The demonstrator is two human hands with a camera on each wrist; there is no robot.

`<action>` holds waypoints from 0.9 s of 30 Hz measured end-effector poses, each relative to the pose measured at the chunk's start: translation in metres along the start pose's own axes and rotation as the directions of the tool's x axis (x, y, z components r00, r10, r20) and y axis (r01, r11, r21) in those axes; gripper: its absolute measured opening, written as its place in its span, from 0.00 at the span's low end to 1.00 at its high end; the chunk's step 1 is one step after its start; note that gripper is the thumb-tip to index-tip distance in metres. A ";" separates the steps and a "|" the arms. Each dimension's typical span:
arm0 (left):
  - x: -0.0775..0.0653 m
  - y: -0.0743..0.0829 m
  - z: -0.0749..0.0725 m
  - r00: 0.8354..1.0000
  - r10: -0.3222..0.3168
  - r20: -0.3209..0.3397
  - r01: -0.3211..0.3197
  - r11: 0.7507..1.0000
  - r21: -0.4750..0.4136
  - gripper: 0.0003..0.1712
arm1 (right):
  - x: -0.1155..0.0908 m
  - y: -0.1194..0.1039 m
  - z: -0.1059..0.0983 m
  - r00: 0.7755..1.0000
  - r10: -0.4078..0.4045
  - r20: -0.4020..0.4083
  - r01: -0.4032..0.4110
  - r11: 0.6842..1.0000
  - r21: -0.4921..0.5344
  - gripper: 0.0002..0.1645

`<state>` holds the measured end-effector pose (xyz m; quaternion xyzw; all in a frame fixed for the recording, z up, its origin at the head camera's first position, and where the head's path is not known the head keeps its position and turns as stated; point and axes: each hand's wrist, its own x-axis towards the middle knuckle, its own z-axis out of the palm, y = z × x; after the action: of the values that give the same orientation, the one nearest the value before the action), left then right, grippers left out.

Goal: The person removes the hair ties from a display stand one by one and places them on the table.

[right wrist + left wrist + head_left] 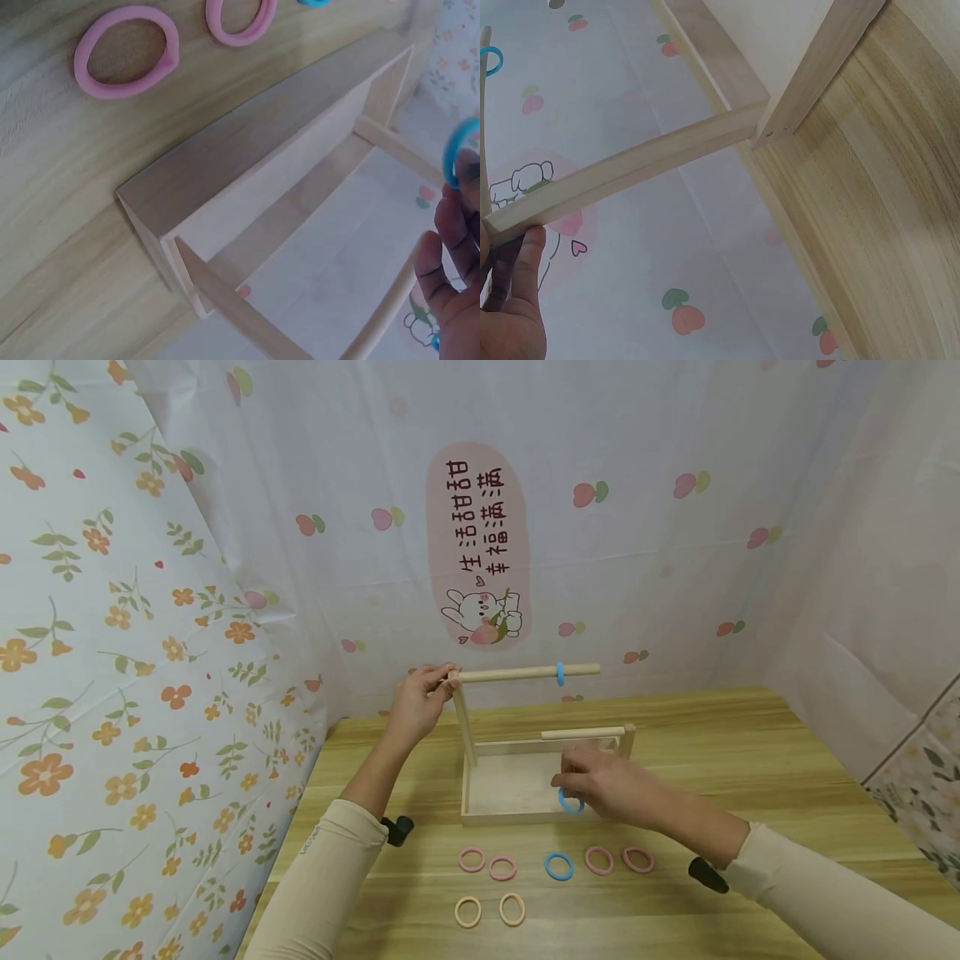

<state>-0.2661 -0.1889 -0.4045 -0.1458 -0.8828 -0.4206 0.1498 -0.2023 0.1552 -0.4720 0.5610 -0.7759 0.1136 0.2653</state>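
Note:
A wooden rack has a tray base (510, 819), a tall post (465, 722) at its left and a short post (627, 742) at its right. My left hand (416, 706) grips the top of the tall post, thumb and fingers on either side of it in the left wrist view. From there an upper rod (510, 674) runs right, with one blue ring (560, 673) hung near its free end. Over the tray's right front, my right hand (607, 783) pinches another blue ring (573, 811). A lower rod (581, 733) extends left from the short post and holds no ring.
In front of the rack lie several pink rings (472, 849) and a blue ring (558, 854) in a row. Two cream rings (468, 898) are nearer me. The wooden table (697, 760) meets a patterned cloth backdrop (637, 593) behind the rack.

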 end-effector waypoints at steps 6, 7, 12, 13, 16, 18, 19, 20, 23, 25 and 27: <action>0.000 0.000 0.000 1.000 0.005 -0.001 -0.005 1.000 0.003 0.24 | -0.002 -0.008 -0.002 0.997 0.007 0.072 -0.011 0.998 0.061 0.18; 0.000 0.000 0.000 1.000 0.004 -0.001 -0.004 1.000 0.003 0.24 | -0.002 -0.009 -0.002 0.997 0.000 0.081 -0.005 0.998 0.064 0.17; 0.000 -0.001 0.001 1.000 -0.006 -0.003 0.006 1.000 0.005 0.24 | -0.003 -0.017 0.001 0.994 -0.044 0.099 0.038 0.997 0.062 0.17; 0.000 -0.001 0.001 1.000 -0.007 -0.002 0.007 1.000 0.004 0.24 | -0.003 -0.019 0.002 0.994 -0.049 0.097 0.043 0.997 0.064 0.17; 0.001 -0.002 0.001 1.000 -0.004 0.002 0.004 1.000 0.010 0.25 | -0.004 -0.024 0.004 0.994 -0.064 0.089 0.059 0.996 0.061 0.16; 0.001 -0.003 0.001 1.000 0.001 0.006 -0.002 1.000 0.023 0.25 | -0.005 -0.027 0.006 0.993 -0.071 0.091 0.065 0.996 0.068 0.16; 0.001 -0.003 0.000 1.000 0.003 0.010 -0.003 1.000 0.026 0.25 | -0.006 -0.029 0.007 0.993 -0.071 0.097 0.063 0.995 0.079 0.17; 0.001 -0.003 0.000 1.000 0.004 0.013 -0.004 0.999 0.036 0.25 | -0.007 -0.030 0.007 0.992 -0.070 0.109 0.061 0.994 0.087 0.17; 0.002 -0.002 -0.002 1.000 0.003 0.024 -0.004 0.998 0.061 0.25 | -0.010 -0.034 0.008 0.986 -0.052 0.159 0.029 0.989 0.142 0.21; 0.003 0.000 -0.002 1.000 0.002 0.030 -0.005 0.997 0.081 0.25 | -0.012 -0.036 0.009 0.980 -0.037 0.195 0.003 0.985 0.170 0.24; 0.003 0.001 -0.003 0.999 0.010 0.034 -0.014 0.994 0.110 0.25 | -0.013 -0.039 0.011 0.976 -0.028 0.217 -0.013 0.983 0.185 0.27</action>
<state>-0.2683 -0.1899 -0.4005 -0.1496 -0.9062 -0.3677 0.1454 -0.1665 0.1474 -0.4931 0.5952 -0.7843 0.1218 0.1255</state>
